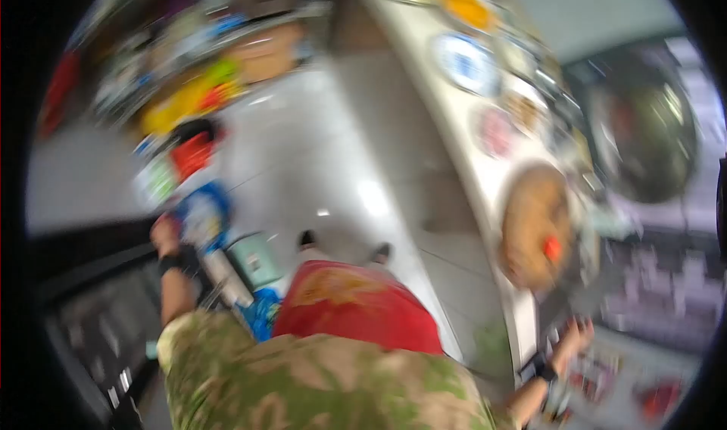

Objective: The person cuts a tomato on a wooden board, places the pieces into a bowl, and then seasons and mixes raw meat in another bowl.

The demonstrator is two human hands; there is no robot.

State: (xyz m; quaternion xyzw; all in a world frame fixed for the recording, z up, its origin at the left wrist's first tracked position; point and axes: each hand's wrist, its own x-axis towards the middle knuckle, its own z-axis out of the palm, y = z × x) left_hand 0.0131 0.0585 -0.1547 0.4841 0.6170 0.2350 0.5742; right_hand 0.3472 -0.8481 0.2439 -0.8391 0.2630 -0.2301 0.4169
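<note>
The whole view is smeared by motion. My left hand (164,234) is out at the left, beside a blue-rimmed bag or basin (207,212) with pale contents. Its fingers are too blurred to show whether they grip anything. At lower right, my right hand (573,340) is off the counter's near end with its fingers apart and nothing visible in them. A round wooden cutting board (536,229) lies on the counter above that hand, bearing a small orange-red piece (552,247). Both wrists wear dark bands.
The white counter (454,112) on the right holds a blue-and-white plate (466,63), a dish of orange food (467,10) and a pink item (496,131). Beyond it sits a large wok (644,138). Shelves with boxes (265,53) stand at upper left; a pale green bin (254,259) is on the floor.
</note>
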